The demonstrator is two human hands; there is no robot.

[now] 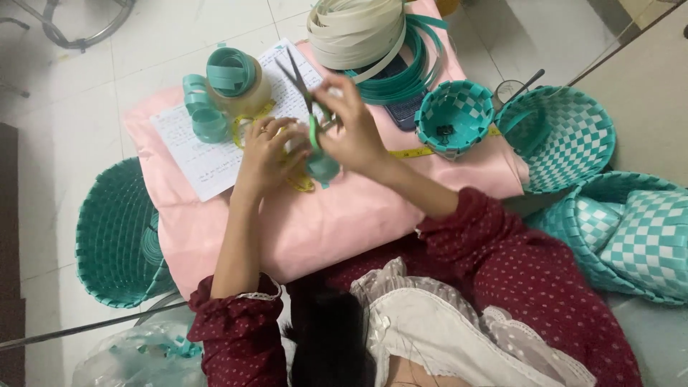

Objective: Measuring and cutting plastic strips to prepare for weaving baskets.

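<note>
Here the right hand point(355, 132) grips green-handled scissors point(304, 97), while the left hand point(264, 154) beside it pinches a teal strip point(322, 168).

A small teal-and-white woven basket point(454, 115) sits on the pink cloth's point(337, 222) right edge; a written paper sheet point(208, 154) lies near its left edge.

left hand point(264, 154): fingers curled | right hand point(351, 132): closed grip | hands close together
</note>
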